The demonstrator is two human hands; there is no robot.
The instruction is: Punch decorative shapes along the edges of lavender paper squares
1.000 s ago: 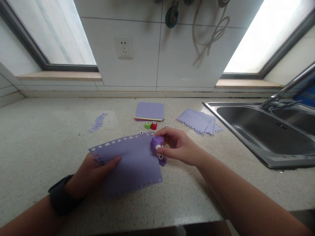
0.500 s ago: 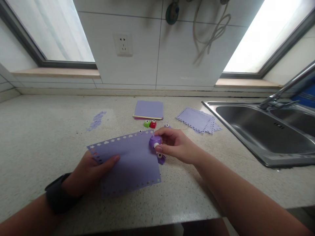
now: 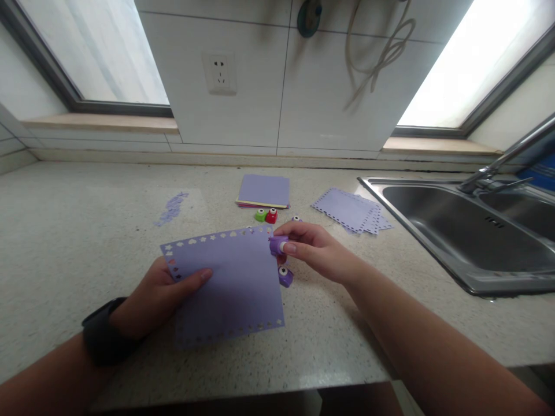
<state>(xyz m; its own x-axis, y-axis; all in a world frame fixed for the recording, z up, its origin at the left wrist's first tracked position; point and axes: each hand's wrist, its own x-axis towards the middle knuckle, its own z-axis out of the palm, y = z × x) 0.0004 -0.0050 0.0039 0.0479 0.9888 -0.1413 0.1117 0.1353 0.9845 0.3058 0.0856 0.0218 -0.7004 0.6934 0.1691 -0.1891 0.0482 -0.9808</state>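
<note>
My left hand (image 3: 167, 294) grips a sheet of purple paper (image 3: 234, 283) by its left side, thumb on top and fingers underneath. Small punched shapes, such as stars and hearts, run along its top, left and bottom edges. At the sheet's upper right edge, my right hand (image 3: 314, 248) pinches a purple craft punch (image 3: 278, 245) with a white button under the thumb. Another purple punch (image 3: 285, 276) lies on the counter just below it. Behind the sheet sit a green punch (image 3: 261, 215) and a red punch (image 3: 272, 215), with one more purple punch partly hidden behind my right hand.
A stack of coloured paper (image 3: 263, 190) lies toward the wall. Several punched purple sheets (image 3: 347, 209) are fanned out left of the steel sink (image 3: 433, 277). Purple paper cut-outs (image 3: 172, 209) form a small pile at the left. A faucet (image 3: 481, 178) stands behind the sink.
The punch in my right hand has turned and shifted slightly right and up along the sheet's right edge. The sheet has tilted a little, and the view has shifted slightly.
</note>
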